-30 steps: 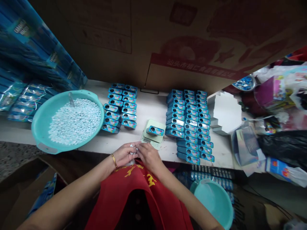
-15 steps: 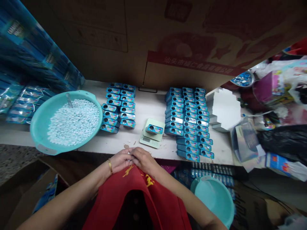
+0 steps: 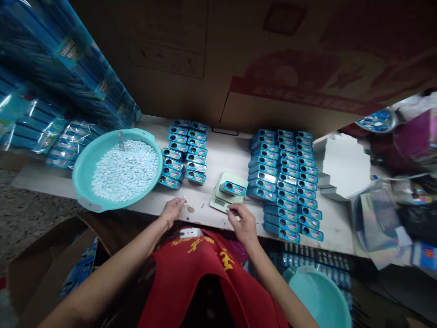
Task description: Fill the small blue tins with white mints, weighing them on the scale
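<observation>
Hands apart: left hand (image 3: pixel 172 210) and right hand (image 3: pixel 241 223) flank one pale-green digital scale (image 3: pixel 218 203) bearing one blue rectangular tin (image 3: pixel 232 188), their grips unclear.

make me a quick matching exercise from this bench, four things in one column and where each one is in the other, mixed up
Things
1. gold bangle
2. blue tin
3. pale blue candies
4. right hand

Places
a. heaped in the turquoise basin
b. on the left wrist
c. at the front edge of the digital scale
d. lying on the digital scale

Pairs: 1b, 2d, 3a, 4c
</observation>
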A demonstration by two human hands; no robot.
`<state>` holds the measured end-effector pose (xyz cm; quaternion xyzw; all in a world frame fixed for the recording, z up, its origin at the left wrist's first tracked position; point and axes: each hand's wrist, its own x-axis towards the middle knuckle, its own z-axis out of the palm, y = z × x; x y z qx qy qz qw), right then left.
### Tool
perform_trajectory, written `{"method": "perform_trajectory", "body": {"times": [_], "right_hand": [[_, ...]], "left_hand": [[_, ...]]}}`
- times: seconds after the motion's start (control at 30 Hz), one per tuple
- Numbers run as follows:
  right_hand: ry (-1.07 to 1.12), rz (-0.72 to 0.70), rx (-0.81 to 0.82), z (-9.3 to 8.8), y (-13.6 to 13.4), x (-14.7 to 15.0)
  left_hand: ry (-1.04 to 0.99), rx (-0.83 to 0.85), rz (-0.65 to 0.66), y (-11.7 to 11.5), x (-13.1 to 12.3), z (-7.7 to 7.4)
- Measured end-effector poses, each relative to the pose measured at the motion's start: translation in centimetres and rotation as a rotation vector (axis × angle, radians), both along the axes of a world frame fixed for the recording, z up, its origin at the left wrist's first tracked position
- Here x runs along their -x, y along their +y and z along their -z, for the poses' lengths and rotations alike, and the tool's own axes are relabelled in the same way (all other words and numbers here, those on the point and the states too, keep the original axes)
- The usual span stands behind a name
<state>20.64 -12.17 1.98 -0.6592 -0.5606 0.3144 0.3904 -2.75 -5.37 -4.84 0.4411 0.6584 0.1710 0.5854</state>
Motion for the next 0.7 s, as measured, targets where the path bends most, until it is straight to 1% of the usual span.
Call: {"method": "perform_trajectory", "body": {"times": [0.07,0.17,0.27,0.33,0.4,0.5,0.6,0.7], "right_hand": [[-0.093,0.045,-0.031,-0.8,1.5,-1.2],[-0.25,0.036,-0.034,-1.2,4.0,-2.1],[-0.364,0.014,-0.002,-0.4,5.8,-2.1],[-0.385,0.007,0.003,0.1,6.2,-2.0],[-0.362,0.024,-0.023,0.3,6.2,-2.0],[-0.271,0.086,-0.079,-0.5,5.4,-2.3],[-0.158,0.15,-0.083,-1.4,4.1,-2.8],[-0.082,0.219,-0.047,-1.5,2.2,-3.3]], "left_hand": [[0.074,-0.091,0.034,1.5,0.1,1.2],[0.177,-0.213,0.153,3.0,-0.5,2.6],[0.275,-0.272,0.291,3.1,-1.2,3.7],[0.341,-0.282,0.37,2.8,-1.3,4.3],[0.395,-0.283,0.435,2.6,-1.1,4.8],[0.44,-0.276,0.511,2.6,-0.9,5.2],[0.449,-0.261,0.563,2.9,-0.7,5.2],[0.427,-0.25,0.573,3.0,-0.6,4.9]]}}
